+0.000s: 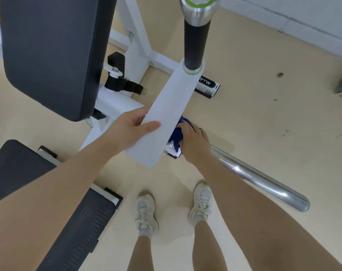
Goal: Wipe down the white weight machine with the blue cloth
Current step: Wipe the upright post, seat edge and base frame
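Note:
The white weight machine's flat lever arm (166,110) runs from a black grip with green rings at the top down toward me. My left hand (131,132) grips the arm's left edge, thumb on top and fingers underneath. My right hand (193,143) holds the bunched blue cloth (179,133) against the arm's right underside edge. Most of the cloth is hidden behind the arm and under my fingers.
A black padded backrest (53,55) stands at upper left and a black seat (39,192) at lower left. A chrome bar (263,182) sticks out to the right near my right forearm. The white base frame (138,36) lies on the beige floor, with my feet (174,210) below.

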`<state>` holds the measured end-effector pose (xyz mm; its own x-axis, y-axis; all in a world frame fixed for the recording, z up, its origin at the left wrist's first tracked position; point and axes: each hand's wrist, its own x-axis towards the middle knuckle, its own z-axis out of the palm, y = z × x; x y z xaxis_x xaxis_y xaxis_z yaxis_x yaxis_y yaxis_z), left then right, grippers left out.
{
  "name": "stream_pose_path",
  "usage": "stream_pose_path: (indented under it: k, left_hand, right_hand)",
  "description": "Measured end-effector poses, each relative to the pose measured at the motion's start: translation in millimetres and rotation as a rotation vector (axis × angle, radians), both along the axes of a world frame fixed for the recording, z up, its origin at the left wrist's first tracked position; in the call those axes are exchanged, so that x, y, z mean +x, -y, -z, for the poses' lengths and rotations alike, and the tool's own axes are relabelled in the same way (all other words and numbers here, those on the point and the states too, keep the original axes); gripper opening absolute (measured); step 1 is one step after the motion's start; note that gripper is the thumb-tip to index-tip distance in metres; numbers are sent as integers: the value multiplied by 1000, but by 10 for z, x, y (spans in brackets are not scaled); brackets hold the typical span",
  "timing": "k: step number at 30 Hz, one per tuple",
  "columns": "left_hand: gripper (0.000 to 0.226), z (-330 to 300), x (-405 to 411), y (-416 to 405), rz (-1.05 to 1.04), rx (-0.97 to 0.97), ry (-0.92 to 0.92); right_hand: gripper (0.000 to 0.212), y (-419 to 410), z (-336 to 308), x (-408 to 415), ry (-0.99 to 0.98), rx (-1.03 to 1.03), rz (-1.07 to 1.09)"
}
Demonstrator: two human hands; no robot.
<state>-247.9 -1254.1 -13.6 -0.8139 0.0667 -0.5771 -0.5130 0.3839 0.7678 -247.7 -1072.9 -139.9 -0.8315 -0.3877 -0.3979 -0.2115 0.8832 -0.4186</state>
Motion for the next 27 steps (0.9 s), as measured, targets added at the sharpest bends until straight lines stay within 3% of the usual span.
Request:
stream_pose_path:
  k: [3,8,12,15,19,23,26,27]
  left_hand:
    - [31,-24,5,4,-1,-37,-1]
    - [28,33,120,-13,-105,-104,-30]
    - [34,49,159,8,-110,-89,-46]
    - [34,55,140,36,-77,-105,-49]
    - [34,52,180,63,-59,-112,-82]
    - [35,-12,313,137,-26,-128,-108]
    - [33,-89,444,200,-10,-195,-153]
    - [31,-101,494,239,-8,-213,-157]
  right_hand:
    - [47,-4,-54,117,-48,42,39]
    - [37,-194,57,360,-356,48,-366]
    - [38,-121,136,265,-366,26,-400]
    - [41,-84,125,218,-296,24,-322]
    - [47,12,-56,118,-108,7,-61]
    - [39,-139,-238,289,-59,-41,-56]
    - [19,-252,-555,562,78,-47,-69]
    - [28,-232,-683,670,107,-123,-79]
